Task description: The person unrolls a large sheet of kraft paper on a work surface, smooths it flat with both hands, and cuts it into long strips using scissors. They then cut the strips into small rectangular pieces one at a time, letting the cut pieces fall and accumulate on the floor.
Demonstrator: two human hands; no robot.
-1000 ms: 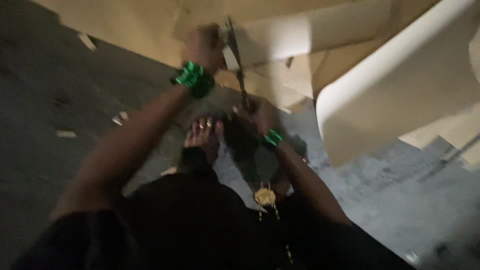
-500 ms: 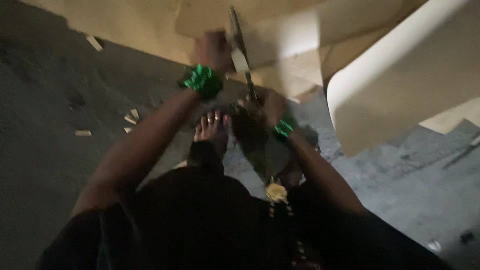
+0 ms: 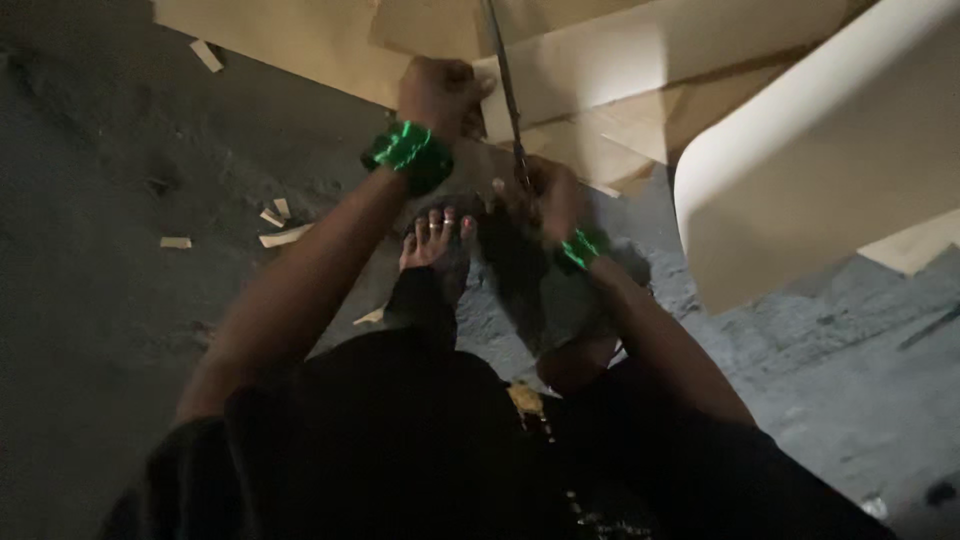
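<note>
My right hand (image 3: 545,195), a green bangle at its wrist, is closed on the handles of long scissors (image 3: 508,95) whose blades point up and away into a tan cardboard sheet (image 3: 640,50). Just left of the blades, my left hand (image 3: 440,92), also with green bangles, grips the cut edge of that sheet. My bare foot (image 3: 436,240) rests on the floor between my arms, under the sheet's near edge.
A large curled pale sheet (image 3: 820,170) rises at the right. More tan sheets (image 3: 290,40) lie at the top left. Small cardboard offcuts (image 3: 275,225) are scattered on the dark grey floor (image 3: 100,300) at the left.
Both hands keep their hold on the sheet and the scissors. The view has drifted slightly, so hands and sheets sit a little further right and lower than a second ago.
</note>
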